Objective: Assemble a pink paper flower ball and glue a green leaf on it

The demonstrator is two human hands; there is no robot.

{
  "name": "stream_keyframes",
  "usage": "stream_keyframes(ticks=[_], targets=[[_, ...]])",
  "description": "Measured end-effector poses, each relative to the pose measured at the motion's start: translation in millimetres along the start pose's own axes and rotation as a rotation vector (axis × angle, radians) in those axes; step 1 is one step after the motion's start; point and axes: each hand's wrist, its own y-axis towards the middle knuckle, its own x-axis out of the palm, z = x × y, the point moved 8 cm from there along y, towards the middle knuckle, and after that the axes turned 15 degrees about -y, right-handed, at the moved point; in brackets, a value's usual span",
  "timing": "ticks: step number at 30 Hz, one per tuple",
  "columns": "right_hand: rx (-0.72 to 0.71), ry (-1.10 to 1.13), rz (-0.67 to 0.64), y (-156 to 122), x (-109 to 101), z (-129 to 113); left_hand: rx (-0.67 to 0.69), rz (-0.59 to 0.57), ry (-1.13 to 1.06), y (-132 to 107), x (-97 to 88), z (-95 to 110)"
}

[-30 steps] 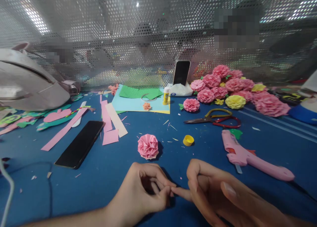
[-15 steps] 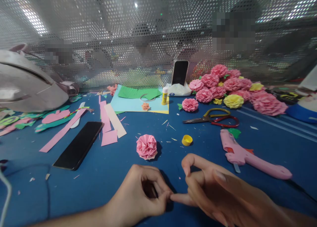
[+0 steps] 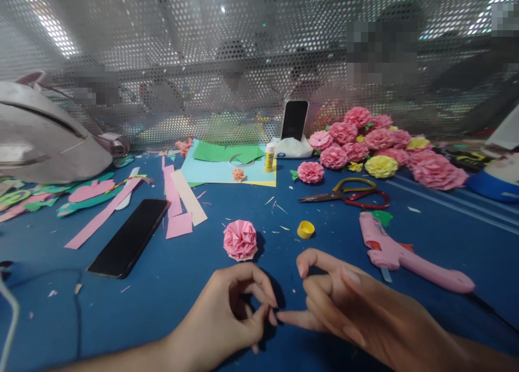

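Observation:
My left hand (image 3: 233, 318) is at the bottom centre over the blue table (image 3: 170, 285). Its fingers are curled and pinch the tip of one finger of my right hand (image 3: 357, 312). My right hand lies beside it with its fingers loosely bent and apart, holding nothing. A pink folded paper flower (image 3: 240, 240) sits on the table just beyond my left hand. A yellow cap (image 3: 305, 229) lies a little further to the right.
A pink glue gun (image 3: 401, 253) lies to the right, scissors (image 3: 348, 194) behind it. A black phone (image 3: 130, 237) and pink paper strips (image 3: 178, 199) lie left. Several paper flowers (image 3: 377, 145), coloured sheets (image 3: 227, 164), a glue stick (image 3: 269, 157) and a propped phone (image 3: 294, 119) stand before a perforated metal screen.
My left fingers have shifted their pinch on the right hand's fingertip. My right hand has moved slightly left and up, its fingers spreading a little more.

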Motion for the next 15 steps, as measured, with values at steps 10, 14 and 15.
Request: stream_keyframes(ticks=[10, 14, 15], targets=[[-0.034, 0.024, 0.032, 2.3, -3.5, -3.6, -0.015, -0.013, -0.271, 3.4, -2.6, 2.6], [-0.046, 0.027, 0.028, 2.7, -5.9, -1.9, -0.046, 0.007, -0.308, 3.8, -5.4, 0.3], [-0.043, 0.031, 0.029, 2.4, -6.9, -0.2, -0.049, 0.01, -0.313, 4.0, -5.6, 0.5]])
